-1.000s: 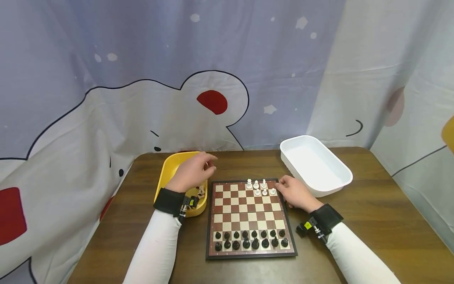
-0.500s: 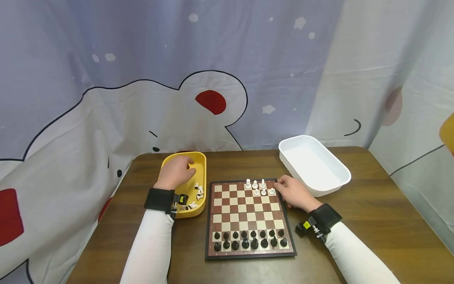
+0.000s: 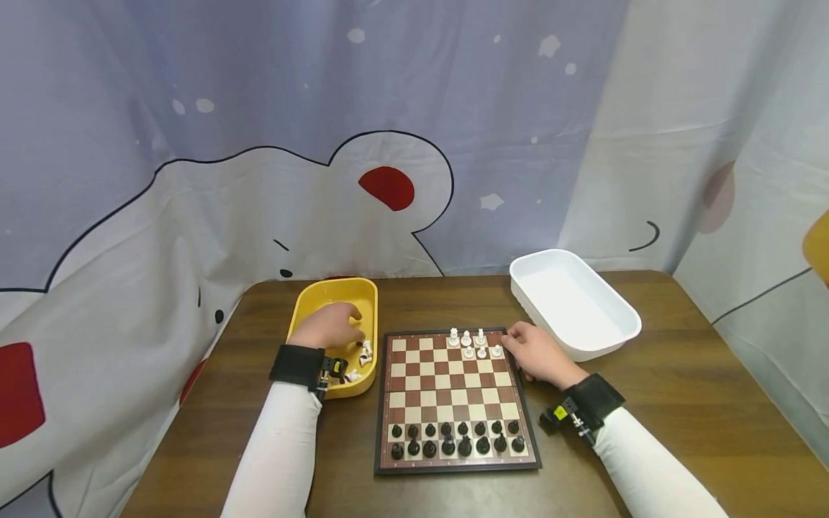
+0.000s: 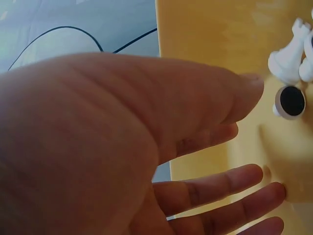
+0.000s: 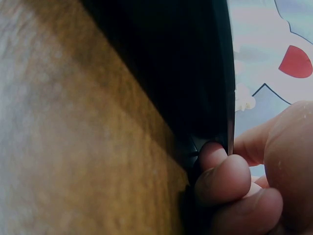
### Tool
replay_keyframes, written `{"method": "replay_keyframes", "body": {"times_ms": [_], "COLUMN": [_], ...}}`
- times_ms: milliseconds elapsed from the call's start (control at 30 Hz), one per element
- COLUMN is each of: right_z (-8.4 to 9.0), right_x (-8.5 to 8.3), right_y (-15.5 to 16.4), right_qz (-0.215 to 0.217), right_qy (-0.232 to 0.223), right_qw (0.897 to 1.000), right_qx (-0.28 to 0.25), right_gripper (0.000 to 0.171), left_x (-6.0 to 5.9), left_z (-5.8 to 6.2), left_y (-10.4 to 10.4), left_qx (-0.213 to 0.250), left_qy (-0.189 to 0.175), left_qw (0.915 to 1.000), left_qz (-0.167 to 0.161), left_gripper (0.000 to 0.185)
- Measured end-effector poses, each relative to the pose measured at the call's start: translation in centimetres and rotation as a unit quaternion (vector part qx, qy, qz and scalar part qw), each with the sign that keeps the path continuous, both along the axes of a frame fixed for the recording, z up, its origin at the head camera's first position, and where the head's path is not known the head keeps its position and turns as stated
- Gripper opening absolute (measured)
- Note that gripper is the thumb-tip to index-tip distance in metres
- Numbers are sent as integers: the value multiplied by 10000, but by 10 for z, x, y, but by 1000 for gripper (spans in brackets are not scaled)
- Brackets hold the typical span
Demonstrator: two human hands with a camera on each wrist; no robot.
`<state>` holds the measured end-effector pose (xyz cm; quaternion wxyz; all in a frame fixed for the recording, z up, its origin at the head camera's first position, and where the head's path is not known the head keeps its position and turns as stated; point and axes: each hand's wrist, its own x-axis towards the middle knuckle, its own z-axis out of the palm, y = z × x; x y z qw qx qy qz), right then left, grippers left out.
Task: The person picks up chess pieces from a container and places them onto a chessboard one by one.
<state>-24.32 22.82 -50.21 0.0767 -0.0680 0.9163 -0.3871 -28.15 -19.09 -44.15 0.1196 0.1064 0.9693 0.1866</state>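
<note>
Brown wooden table (image 3: 680,388), set before a curtain (image 3: 194,144) printed with a cartoon bear.

Left hand (image 3: 327,327): fingers (image 4: 230,183) loosely extended and spread, reaching down into the yellow tray (image 3: 311,302); fingertips lay at the tray floor, thumb above them. Nothing was gripped. White chess pieces (image 3: 364,352) lay loose in the tray just beside the fingertips; the left wrist view showed a white rook (image 4: 288,51) and the felted base of another piece (image 4: 292,101) close to the thumb tip.

Right hand (image 3: 537,354): fingers (image 5: 222,171) curled against the far right corner of the chessboard (image 3: 453,392), fingertips pressed to its dark edge, palm resting on the table.

Chessboard: lay flat at the table's centre, between the two hands. Five white pieces (image 3: 474,344) stood on its far rows, nearest the right hand. Black pieces (image 3: 456,437) stood in two full rows at the near edge.

White tub (image 3: 609,342): sat on the table to the right of the board, just beyond the right hand.

Both forearms wore white sleeves (image 3: 278,446) and black wrist straps (image 3: 296,365).
</note>
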Motion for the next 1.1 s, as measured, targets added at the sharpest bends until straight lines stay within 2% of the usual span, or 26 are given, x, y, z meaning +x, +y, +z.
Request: {"method": "replay_keyframes", "body": {"times_ms": [433, 733, 833, 1000, 1100], "right_z": [-6, -6, -6, -5, -4], "right_x": [-1, -2, -2, -2, -1], "right_y": [1, 1, 1, 1, 1], "right_qz": [-28, -27, -23, 18, 19], "right_qy": [-18, -34, -20, 1, -24], "right_qw": [10000, 10000, 10000, 10000, 10000], "right_qx": [-6, -50, -45, -63, -75], "right_gripper": [26, 28, 28, 28, 28], "left_x": [3, 3, 4, 2, 1], "left_z": [-4, -6, -5, -7, -8], "left_y": [6, 13, 16, 20, 23], "left_qx": [115, 131, 127, 179, 176], "left_qy": [-158, 23, 56, 57, 37], "left_qw": [9997, 9995, 9993, 9983, 9983], "left_qz": [-131, -294, -360, -554, -550], "left_gripper": [53, 41, 34, 8, 10]}}
